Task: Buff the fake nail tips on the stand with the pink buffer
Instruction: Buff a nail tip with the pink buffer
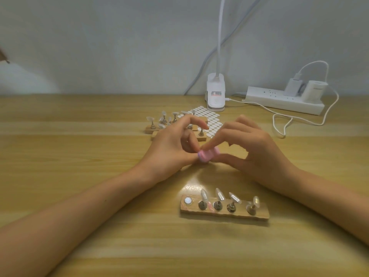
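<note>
Worktop [83,196]: pale wood-grain surface filling the lower view, with a plain wall at its 12 o'clock edge.
Power strip [279,101]: white, at 2 o'clock against the wall, two plugs seated at its right end; a white cable [287,119] loops on the worktop in front of it.
Right hand [257,148]: at centre, entering from 4 o'clock. Grip closed narrowly, with index finger above and thumb below pinching the pink buffer.
Left hand [169,144]: at centre, entering from 8 o'clock. Fingers curled, thumb tip against the buffer's left end. Cannot tell whether this grip holds anything, as the inside is hidden.
Lamp clamp [216,94]: white, at 1 o'clock, with its stem rising out of view.
Stand [224,213]: wooden bar at 6 o'clock from the hands, near them and not touched.
Far stands [159,126]: at 12 o'clock, partly hidden behind the left hand, carrying clear tips.
Sticker sheet [213,120]: white ovals, just beside the far stands.
Pink buffer [208,155]: a small block held between both hands, just above the worktop.
Nail tips [219,194]: four clear tips on metal posts, tilted. The leftmost seat shows only a bare disc [187,201].
</note>
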